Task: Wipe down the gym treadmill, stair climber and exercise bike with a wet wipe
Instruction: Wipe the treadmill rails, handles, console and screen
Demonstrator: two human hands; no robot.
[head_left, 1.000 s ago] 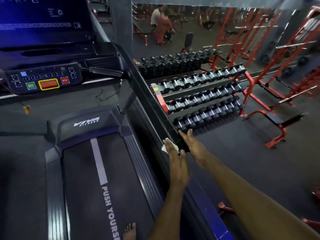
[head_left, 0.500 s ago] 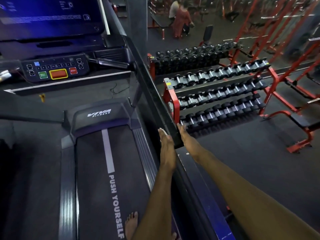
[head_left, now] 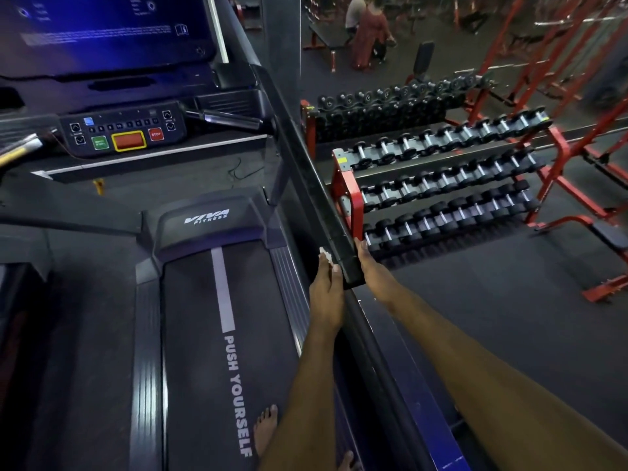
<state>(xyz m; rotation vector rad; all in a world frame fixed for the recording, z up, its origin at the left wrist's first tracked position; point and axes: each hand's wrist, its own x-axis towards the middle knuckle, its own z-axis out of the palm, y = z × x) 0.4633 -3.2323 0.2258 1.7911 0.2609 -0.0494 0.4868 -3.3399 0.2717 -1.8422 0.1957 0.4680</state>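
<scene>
Wet wipe (head_left: 325, 256), mostly hidden, peeks out again under flat left hand (head_left: 324, 295), right hand (head_left: 371, 268) flat on handrail (head_left: 306, 171).

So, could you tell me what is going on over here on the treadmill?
A person stands barefoot on the treadmill belt and is wiping the handrail on their right side. The left hand presses a white wet wipe flat against the inner side of the rail near its end. The right hand lies flat against the outer side, opposite. Only a bit of the wipe shows past the fingertips. The console ahead is lit, and a dumbbell rack stands beyond the rail.
</scene>
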